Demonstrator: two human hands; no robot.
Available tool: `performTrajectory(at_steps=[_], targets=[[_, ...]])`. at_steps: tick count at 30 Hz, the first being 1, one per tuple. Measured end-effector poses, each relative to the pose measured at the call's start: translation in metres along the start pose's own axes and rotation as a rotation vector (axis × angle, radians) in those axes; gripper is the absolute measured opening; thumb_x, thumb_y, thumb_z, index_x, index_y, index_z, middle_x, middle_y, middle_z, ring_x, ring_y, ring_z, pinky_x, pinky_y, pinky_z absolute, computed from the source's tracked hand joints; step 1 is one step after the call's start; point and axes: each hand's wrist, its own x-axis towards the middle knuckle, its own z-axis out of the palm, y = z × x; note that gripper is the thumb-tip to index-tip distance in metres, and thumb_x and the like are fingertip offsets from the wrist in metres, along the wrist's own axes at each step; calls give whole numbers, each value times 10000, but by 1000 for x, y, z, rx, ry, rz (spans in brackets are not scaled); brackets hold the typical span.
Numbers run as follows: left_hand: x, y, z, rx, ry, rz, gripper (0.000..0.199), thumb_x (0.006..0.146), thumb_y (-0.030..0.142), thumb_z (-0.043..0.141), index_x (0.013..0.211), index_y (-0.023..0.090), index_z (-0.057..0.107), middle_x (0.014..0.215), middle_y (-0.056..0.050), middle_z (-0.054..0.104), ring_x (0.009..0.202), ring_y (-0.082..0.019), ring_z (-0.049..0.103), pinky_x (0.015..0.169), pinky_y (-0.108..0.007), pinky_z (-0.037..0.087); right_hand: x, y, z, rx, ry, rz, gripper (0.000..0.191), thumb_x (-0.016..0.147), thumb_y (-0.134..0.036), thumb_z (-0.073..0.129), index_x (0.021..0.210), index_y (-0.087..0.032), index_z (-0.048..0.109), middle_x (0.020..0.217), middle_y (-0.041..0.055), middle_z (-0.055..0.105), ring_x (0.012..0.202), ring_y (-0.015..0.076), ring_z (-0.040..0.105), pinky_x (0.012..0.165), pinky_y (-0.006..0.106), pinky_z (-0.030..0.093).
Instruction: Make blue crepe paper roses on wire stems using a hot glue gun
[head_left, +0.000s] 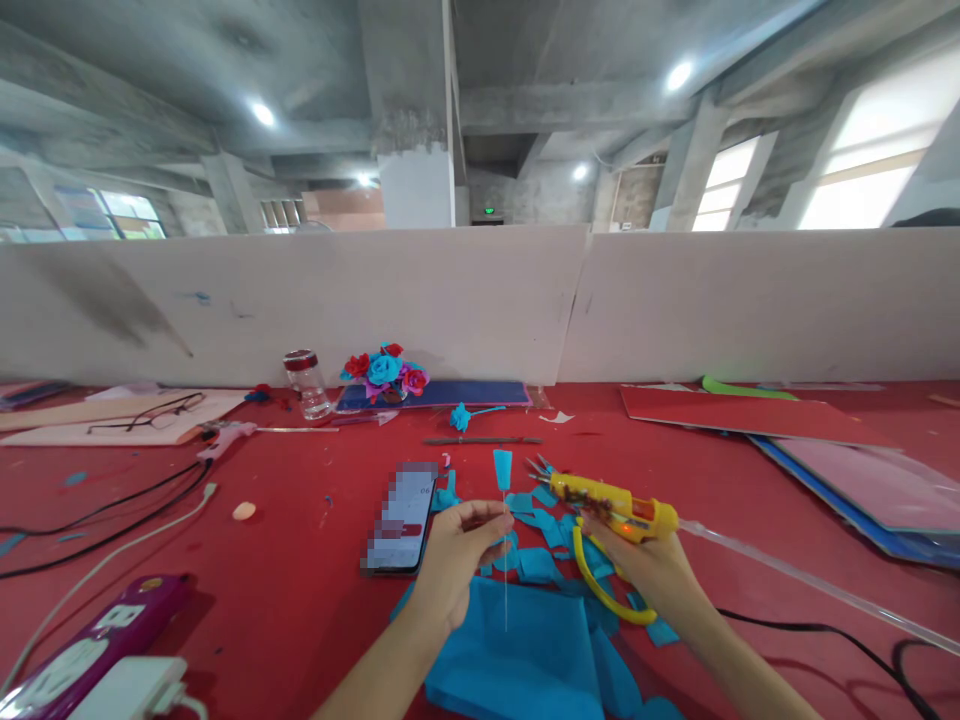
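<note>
Blue-tipped wire [503,470] — pinched in left hand [466,550]; right hand [626,545] grips glue gun [611,508].

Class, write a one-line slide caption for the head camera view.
The left hand holds a thin stem tipped with blue paper while the right grips a yellow glue gun.

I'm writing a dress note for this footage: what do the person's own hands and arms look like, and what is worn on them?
The left hand and right hand wear no gloves. No sleeve, watch or bracelet shows on either; the forearms are uncovered to the picture's edge. I see no rings.
</note>
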Motion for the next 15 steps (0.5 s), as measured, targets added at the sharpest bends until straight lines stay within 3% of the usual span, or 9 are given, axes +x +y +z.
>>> performTrajectory(at_steps=[2,4,8,10,15], targets=[[0,1,0,-18,-3,-14,290,478,289,824,676,133,681,686,-22,624,630,-118,584,616,-244,515,2,-4,-2,90,60,135,289,583,-406,695,511,-184,524,352,-69,413,291,72,356,273,192,283],[-1,2,1,-29,-13,-28,288,480,284,825,680,134,682,683,-20,624,619,-115,583,611,-245,515,6,-5,-7,184,115,178,351,599,-427,699,478,-188,473,337,-81,360,296,56,330,279,179,272],[-3,4,4,-32,-54,-43,282,490,277,822,688,133,681,681,-18,626,614,-111,582,601,-236,517,27,3,-33,403,166,99,231,572,-306,723,605,-189,528,465,-62,494,384,56,432,352,151,363],[-4,5,5,-36,-60,-52,288,486,280,823,685,131,676,681,-19,628,623,-115,585,603,-236,519,42,14,-54,379,163,148,175,554,-269,697,650,-180,581,510,-35,550,405,75,482,364,165,405],[-5,5,4,-34,-80,-50,302,497,288,820,711,128,680,678,-18,627,612,-110,583,613,-240,522,68,49,-106,247,194,171,86,498,-113,599,558,-174,610,595,64,655,450,148,580,420,237,489]])
